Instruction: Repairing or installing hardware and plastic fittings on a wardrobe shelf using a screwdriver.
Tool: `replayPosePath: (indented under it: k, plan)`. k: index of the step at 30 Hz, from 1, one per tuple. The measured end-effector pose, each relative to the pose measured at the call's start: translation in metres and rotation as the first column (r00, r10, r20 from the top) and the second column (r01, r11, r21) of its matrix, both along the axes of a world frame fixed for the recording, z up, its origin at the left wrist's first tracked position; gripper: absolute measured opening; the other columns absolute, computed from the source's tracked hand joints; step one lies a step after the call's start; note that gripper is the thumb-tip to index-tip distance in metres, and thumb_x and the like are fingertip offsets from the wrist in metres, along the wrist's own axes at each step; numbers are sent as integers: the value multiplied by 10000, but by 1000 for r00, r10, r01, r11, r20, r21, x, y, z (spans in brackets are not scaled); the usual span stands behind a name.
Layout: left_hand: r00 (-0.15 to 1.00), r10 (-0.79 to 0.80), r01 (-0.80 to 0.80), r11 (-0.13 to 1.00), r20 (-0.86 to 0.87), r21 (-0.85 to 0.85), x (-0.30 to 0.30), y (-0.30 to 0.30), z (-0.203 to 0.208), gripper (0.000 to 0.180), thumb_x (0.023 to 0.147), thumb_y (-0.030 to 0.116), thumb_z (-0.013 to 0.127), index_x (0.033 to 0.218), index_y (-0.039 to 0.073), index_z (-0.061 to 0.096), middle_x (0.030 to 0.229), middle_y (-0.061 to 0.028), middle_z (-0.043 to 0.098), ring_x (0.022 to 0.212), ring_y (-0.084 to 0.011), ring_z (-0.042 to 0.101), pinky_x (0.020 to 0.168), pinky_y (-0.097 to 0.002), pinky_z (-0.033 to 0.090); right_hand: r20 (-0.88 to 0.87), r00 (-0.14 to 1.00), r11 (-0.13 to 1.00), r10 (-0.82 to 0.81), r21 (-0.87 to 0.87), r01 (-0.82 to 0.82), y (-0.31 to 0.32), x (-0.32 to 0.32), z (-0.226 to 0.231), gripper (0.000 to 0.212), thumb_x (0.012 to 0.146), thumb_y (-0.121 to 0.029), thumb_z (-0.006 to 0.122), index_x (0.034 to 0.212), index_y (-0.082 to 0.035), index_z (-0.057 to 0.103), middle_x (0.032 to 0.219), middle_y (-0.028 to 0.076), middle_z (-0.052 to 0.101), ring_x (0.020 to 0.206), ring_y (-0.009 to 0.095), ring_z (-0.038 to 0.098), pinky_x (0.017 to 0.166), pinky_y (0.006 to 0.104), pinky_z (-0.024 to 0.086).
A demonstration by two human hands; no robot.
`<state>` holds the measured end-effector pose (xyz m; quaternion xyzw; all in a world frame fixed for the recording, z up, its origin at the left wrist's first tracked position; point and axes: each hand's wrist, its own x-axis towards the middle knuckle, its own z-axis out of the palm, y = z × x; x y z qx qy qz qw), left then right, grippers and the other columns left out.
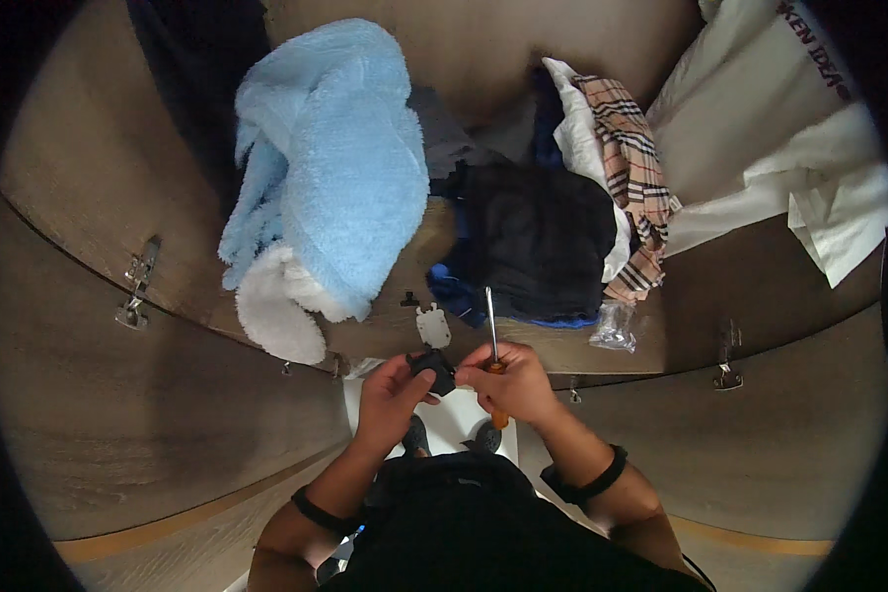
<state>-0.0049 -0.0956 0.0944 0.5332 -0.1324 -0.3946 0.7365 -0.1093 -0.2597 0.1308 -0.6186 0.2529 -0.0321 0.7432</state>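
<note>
My left hand (pixel 387 397) is closed on a small black box-shaped part (pixel 435 373) in front of my body. A screwdriver (pixel 491 321) with a bright metal shaft and an orange handle is in my right hand (pixel 523 387), its tip pointing away from me. The thumb and fingertips of that hand also reach the right side of the black part; whether they pinch anything small there I cannot make out. Just beyond it, at the shelf's front edge, lies a flat white plate with cutouts (pixel 432 326). A tiny black piece (pixel 409 299) rests behind the plate.
A fluffy light blue blanket (pixel 350 148) is heaped on the cabinet shelf at left. Folded dark clothes (pixel 538 232) and a plaid garment (pixel 629 138) sit at right, near a clear plastic packet (pixel 615 328). A white bag (pixel 750 128) stands far right. Open doors carry metal hinges (pixel 138 286).
</note>
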Motion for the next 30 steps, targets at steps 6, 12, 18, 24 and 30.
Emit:
replayPosePath:
  k: [6, 12, 18, 24, 30]
  plan:
    - [996, -68, 68, 998, 49, 16, -14, -17, -1, 315, 907, 92, 649, 1195, -10, 573, 1028, -83, 667, 883, -132, 651, 678, -272, 563, 53, 999, 999, -9, 32, 8, -12, -17, 5, 71, 874, -23, 668, 944, -21, 662, 685, 11, 622, 454, 53, 490, 395, 220, 348]
    - [993, -75, 71, 997, 96, 43, -23, -29, 4, 327, 886, 84, 680, 1188, 2, 585, 1007, -78, 678, 863, -122, 656, 661, -259, 557, 47, 999, 1000, -13, -6, 14, -22, -23, 6, 77, 873, -18, 664, 947, -34, 651, 651, -1, 584, 461, 53, 492, 393, 225, 346]
    - [981, -75, 55, 992, 177, 116, -33, -35, 4, 314, 890, 96, 680, 1179, 8, 595, 994, -68, 678, 853, -103, 650, 640, -247, 551, 35, 999, 1000, -1, 17, 0, -32, -27, 4, 63, 866, 11, 664, 890, -30, 623, 635, -7, 567, 457, 52, 497, 392, 216, 355]
    - [988, -18, 9, 998, 151, 58, -39, -39, 2, 324, 888, 111, 688, 1179, 4, 594, 950, -61, 679, 796, -85, 637, 647, -238, 550, -42, 999, 1000, 22, -14, -23, -37, -28, 10, 50, 870, -11, 666, 898, -38, 634, 635, -8, 562, 466, 54, 503, 401, 214, 367]
    - [986, -25, 10, 996, 165, 88, -38, -43, 3, 321, 892, 119, 685, 1179, 6, 599, 910, -50, 685, 771, -76, 633, 649, -233, 545, 9, 999, 998, -37, -42, 37, -37, -29, 1, 83, 869, -95, 695, 902, -50, 633, 600, -24, 531, 436, 61, 468, 382, 241, 339]
